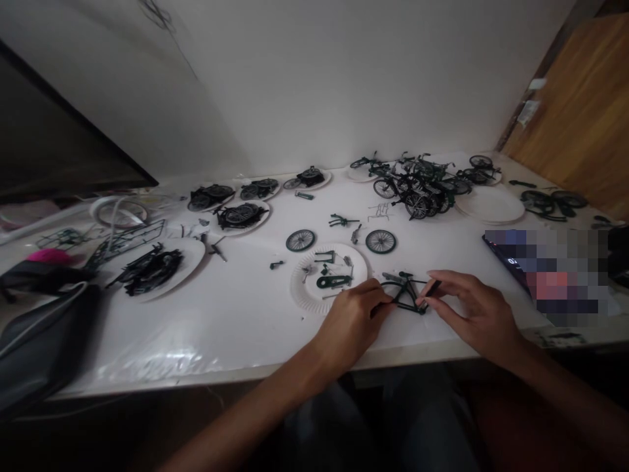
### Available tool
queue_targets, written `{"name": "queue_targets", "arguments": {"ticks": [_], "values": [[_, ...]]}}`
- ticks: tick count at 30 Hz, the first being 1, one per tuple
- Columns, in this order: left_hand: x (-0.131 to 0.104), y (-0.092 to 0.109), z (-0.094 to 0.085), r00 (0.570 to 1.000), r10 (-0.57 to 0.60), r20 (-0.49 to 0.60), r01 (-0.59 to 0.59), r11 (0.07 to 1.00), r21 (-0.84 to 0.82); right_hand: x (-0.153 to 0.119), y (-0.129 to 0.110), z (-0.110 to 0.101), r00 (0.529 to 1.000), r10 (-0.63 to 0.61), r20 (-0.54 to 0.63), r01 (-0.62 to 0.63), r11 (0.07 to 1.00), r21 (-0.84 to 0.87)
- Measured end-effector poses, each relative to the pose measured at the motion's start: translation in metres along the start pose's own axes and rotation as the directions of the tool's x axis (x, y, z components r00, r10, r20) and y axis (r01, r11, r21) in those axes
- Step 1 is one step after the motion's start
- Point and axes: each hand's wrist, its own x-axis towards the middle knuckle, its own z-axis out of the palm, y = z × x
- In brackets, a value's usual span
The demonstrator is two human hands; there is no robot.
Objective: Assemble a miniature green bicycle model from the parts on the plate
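Observation:
Near the table's front edge, my left hand pinches the left end of a small dark green model bicycle frame. My right hand is closed on a small dark flat piece at the frame's right side; I cannot make out its kind. Just left of the frame is a white paper plate with small green bicycle parts, among them a chain guard. Behind the plate lie two spoked wheels, one on the left and one on the right.
Assembled model bicycles are heaped at the back right beside stacked paper plates. Several plates of dark parts line the back left. A larger plate and a black bag are at left. A phone lies at right.

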Motion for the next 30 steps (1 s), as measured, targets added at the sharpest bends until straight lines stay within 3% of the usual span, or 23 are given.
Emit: {"name": "queue_targets", "arguments": {"ticks": [5, 20, 30], "values": [[-0.0004, 0.0001, -0.0004, 1.0, 0.01, -0.001, -0.01, 1.0, 0.007, 0.0004, -0.0005, -0.0014, 0.998, -0.029, 0.057, 0.033, 0.998, -0.063], [-0.0003, -0.0005, -0.0003, 0.999, 0.049, 0.004, -0.049, 0.998, 0.049, -0.0033, 0.0023, -0.0025, 0.996, -0.059, 0.071, 0.066, 0.992, -0.112], [-0.002, -0.0032, 0.0008, 0.998, 0.06, 0.008, -0.06, 0.994, 0.086, 0.0032, -0.0065, -0.0091, 0.992, -0.068, 0.109, 0.062, 0.997, 0.055]]}}
